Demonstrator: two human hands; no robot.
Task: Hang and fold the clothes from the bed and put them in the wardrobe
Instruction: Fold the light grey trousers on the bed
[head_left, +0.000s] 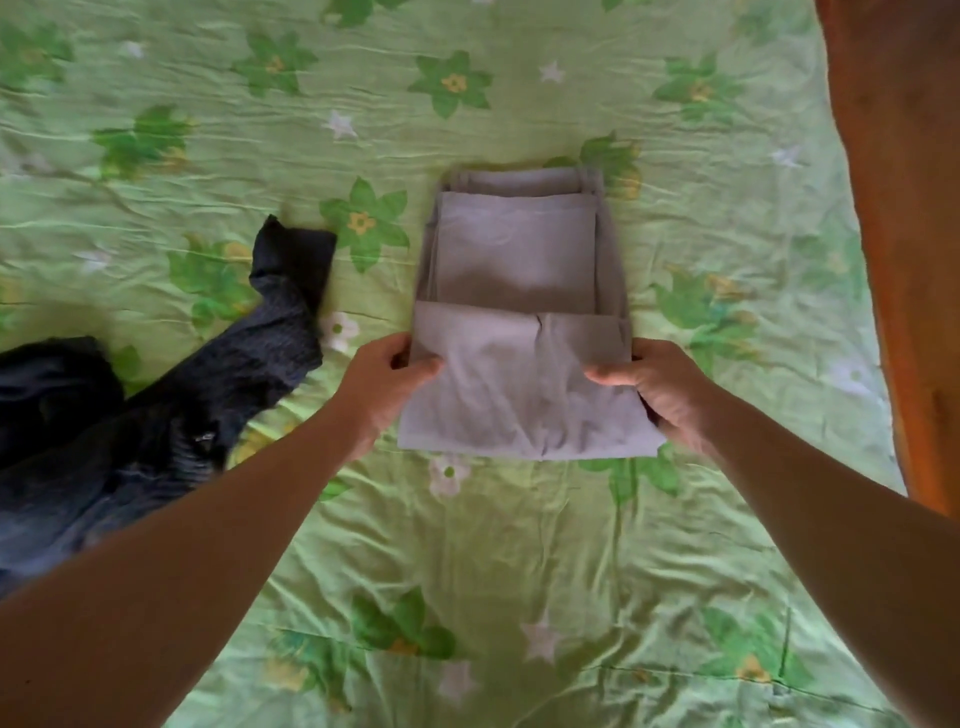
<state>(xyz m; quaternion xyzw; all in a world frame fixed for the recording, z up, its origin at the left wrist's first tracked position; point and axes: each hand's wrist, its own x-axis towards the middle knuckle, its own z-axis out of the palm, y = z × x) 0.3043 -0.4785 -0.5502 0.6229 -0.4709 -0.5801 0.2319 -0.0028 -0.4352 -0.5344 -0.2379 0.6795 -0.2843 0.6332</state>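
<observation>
Hands (387, 382) (657, 387) outstretched — thumbs pinching grey garment (519, 322)

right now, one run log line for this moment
step: folding | left hand: grips grey garment | right hand: grips it | dark clothes: unfolded on bed

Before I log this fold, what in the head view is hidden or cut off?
- Head view: the fingers of left hand and right hand are mostly under the grey garment; only the thumbs show.
- Dark clothes: cut off by the left edge.
- Wooden panel: cut off by the right edge.
- Wardrobe: out of frame.
</observation>
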